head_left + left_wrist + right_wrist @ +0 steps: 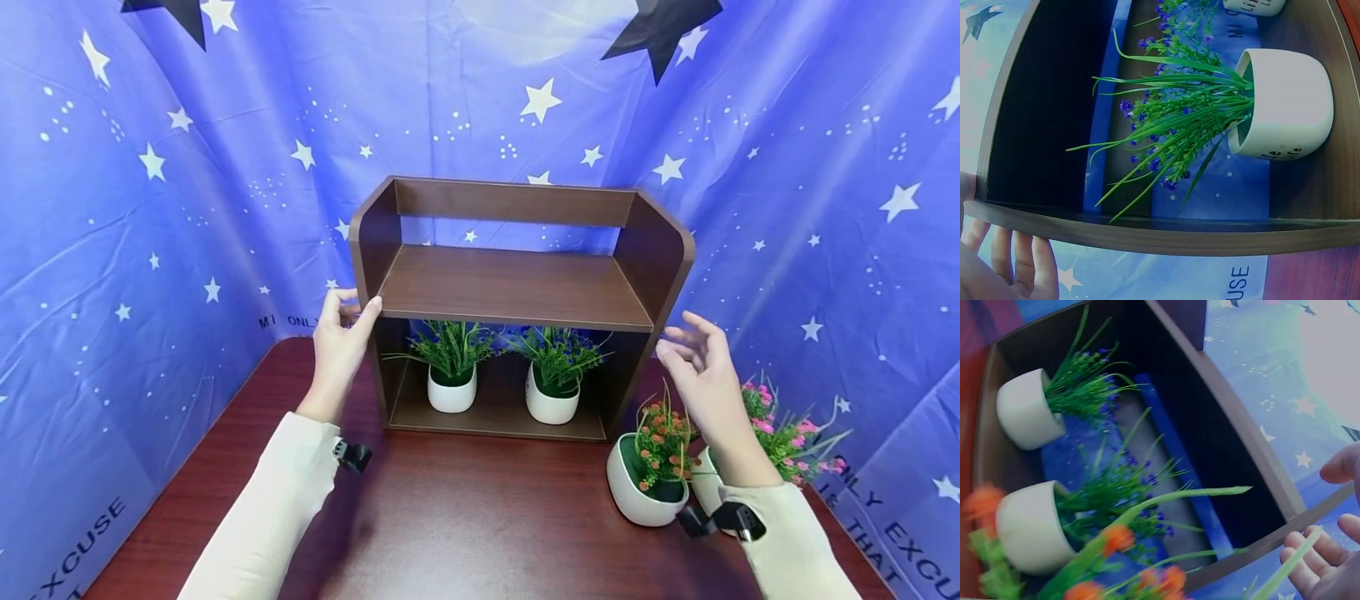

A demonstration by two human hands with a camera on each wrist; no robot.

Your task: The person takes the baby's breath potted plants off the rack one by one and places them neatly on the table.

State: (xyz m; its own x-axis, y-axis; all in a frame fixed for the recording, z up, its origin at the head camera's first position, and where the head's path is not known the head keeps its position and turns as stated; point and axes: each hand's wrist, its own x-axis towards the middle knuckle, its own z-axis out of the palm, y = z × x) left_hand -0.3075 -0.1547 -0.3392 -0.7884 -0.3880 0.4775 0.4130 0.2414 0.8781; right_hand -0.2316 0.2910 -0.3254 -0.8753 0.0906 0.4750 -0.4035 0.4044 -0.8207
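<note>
A brown two-tier shelf (pixel 517 287) stands upright on the table, its upper tier bare. My left hand (pixel 339 354) grips the shelf's left side panel, thumb at the front edge and fingers along the outer face; the left wrist view shows those fingers (pixel 1022 259) against the panel. Just off the right side panel is my right hand (pixel 708 379), fingers loosely bent and thumb apart, holding nothing. In the lower tier sit two white pots with blue-flowered plants, a left pot (pixel 452 392) and a right pot (pixel 552 402).
On the dark red table (pixel 450 517), a white pot (pixel 647 492) with orange flowers stands right of the shelf. Beside it, partly behind my right forearm, is a plant with pink flowers (pixel 798 442). A blue star-patterned curtain (pixel 225 208) surrounds the table's back and sides.
</note>
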